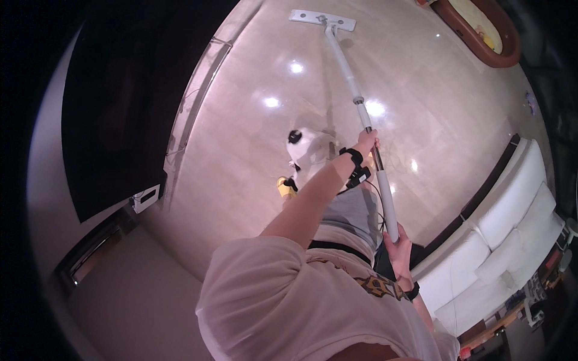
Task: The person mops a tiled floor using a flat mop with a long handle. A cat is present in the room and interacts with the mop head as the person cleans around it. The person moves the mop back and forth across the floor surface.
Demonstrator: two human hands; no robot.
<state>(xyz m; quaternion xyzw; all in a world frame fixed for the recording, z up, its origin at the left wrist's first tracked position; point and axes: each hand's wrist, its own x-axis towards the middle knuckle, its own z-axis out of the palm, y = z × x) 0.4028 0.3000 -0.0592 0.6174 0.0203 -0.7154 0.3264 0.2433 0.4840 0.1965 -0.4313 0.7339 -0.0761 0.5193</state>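
Note:
A flat mop with a white pole point(346, 67) stretches away from me across the shiny floor. Its white rectangular head point(307, 18) rests flat on the floor near the top of the view. My left hand point(368, 139) is wrapped around the metal middle section of the pole, a black band on its wrist. Lower down, my right hand point(400, 246) holds the end of the thick white grip point(387, 198). Just left of the pole is a rounded white thing point(309, 146) with a black patch; I cannot tell whether it is a pet or plush.
A white sofa point(510, 203) stands on the right. A brown oval pet bed point(508, 54) with a yellow thing in it lies at top right. A large black screen point(117, 113) is on the left wall, above a lit ledge point(203, 85). A yellow slipper point(284, 187) shows below.

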